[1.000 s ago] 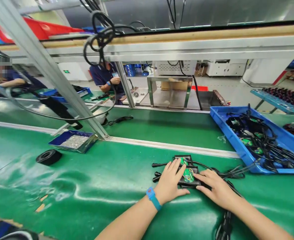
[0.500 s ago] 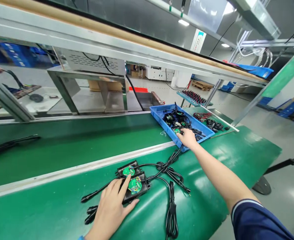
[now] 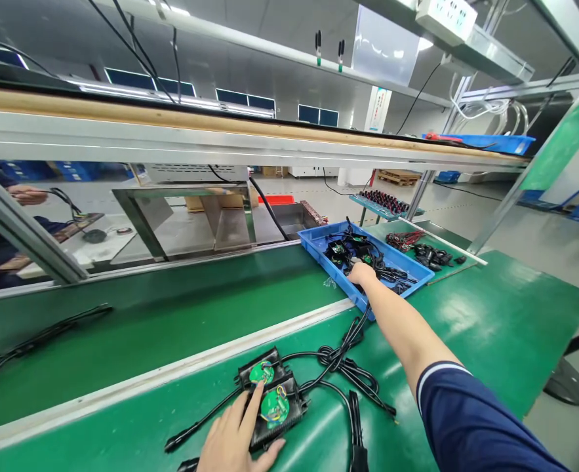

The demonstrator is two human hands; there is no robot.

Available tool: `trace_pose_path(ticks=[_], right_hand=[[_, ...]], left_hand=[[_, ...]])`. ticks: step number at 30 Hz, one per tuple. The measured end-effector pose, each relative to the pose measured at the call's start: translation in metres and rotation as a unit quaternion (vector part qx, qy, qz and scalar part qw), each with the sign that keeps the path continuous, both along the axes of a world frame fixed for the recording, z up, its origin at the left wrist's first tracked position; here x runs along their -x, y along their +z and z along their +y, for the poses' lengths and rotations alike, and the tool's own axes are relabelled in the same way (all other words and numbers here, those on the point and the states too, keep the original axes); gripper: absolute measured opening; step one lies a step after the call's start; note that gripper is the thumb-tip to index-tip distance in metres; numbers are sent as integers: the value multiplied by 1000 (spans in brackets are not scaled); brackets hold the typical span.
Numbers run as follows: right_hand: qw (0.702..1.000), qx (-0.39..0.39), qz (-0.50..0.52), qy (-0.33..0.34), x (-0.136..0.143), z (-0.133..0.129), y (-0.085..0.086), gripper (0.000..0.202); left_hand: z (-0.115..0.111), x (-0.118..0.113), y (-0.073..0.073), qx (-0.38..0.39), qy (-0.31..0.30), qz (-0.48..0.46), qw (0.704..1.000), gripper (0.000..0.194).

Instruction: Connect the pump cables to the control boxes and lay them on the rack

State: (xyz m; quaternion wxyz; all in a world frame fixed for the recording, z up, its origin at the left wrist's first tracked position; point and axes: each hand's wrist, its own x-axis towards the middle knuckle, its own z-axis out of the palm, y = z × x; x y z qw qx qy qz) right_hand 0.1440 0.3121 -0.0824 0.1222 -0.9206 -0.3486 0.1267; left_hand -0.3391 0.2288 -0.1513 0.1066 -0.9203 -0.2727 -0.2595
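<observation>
Two black housings with round green circuit boards lie side by side on the green bench; I see the nearer board (image 3: 275,408) and the farther board (image 3: 261,372). My left hand (image 3: 237,429) rests on them with fingers spread, the index fingertip at the farther board. Black cables (image 3: 336,357) run from the housings toward a blue tray (image 3: 326,261). My right hand (image 3: 362,274) reaches into that tray, over black cabled parts with green boards (image 3: 358,246). Its fingertips are hidden among the parts, so what they hold cannot be made out.
Red-and-black wires (image 3: 404,240) and black connectors (image 3: 431,257) lie right of the tray. A shelf edge (image 3: 220,144) crosses above the bench. Black cables (image 3: 38,341) lie at far left. Another person's hand (image 3: 27,195) holds wires behind the frame.
The view has tilted up and the bench sits lower in the picture. My right hand has moved slightly deeper into the tray. My left hand stays on the housings.
</observation>
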Motion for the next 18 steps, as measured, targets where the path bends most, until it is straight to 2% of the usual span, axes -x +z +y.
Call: trace_pose_path(ticks=[3,5,7,9,11,13,15,16,18], right_hand=[[999,-48,1,-17,-10,-7,15,48],[995,-91,7,-30,-21,-14,36,50],[991,-128,15,-39,-33,-24,63,53],[981,-191,19,5,-40,-35,95,52],[952,-280,24,121,-34,-44,125,56],[903,-341,38,257,-10,-48,148,67],[872,-329,53,358,33,-48,156,78],[865,-302,56,397,60,-48,154,81],[853,-223,55,469,123,-48,135,81]], left_hand=[[2,2,-5,1,-2,11,1000,88],[4,3,-8,3,-4,15,1000,89],[4,3,-10,6,-2,11,1000,89],[3,3,-8,15,1,6,1000,88],[-1,3,-3,32,6,4,999,86],[-6,1,4,54,9,5,998,83],[-10,-2,9,73,9,7,997,81],[-11,-3,11,80,8,6,997,81],[-12,-4,13,92,3,2,996,82]])
